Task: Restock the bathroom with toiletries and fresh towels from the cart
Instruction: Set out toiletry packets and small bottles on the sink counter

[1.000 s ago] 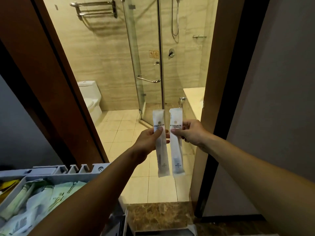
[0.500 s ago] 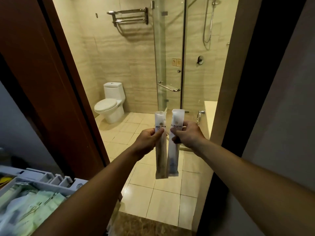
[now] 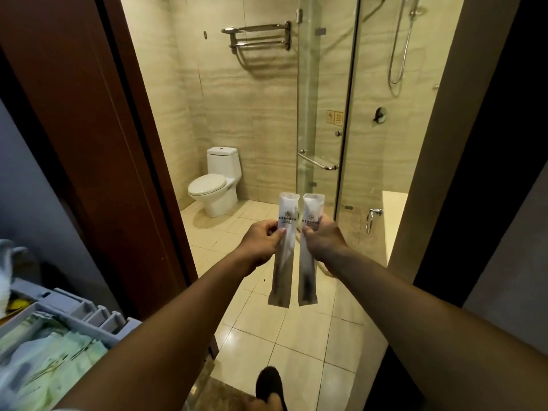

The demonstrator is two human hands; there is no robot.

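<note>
Left hand (image 3: 262,240) and right hand (image 3: 321,237) each pinch one long white printed toiletry sachet (image 3: 283,250), (image 3: 308,253) at the bathroom doorway. Risk: light upper-end pinches could slip, dropping sachets onto the tiled floor (image 3: 296,336).

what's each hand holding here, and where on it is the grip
Left hand pinches the left sachet near its upper part; right hand pinches the right sachet likewise.

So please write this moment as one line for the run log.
stage: at bathroom doorway | left hand: pinches left sachet | right hand: pinches right sachet | towel rack: bare
</note>
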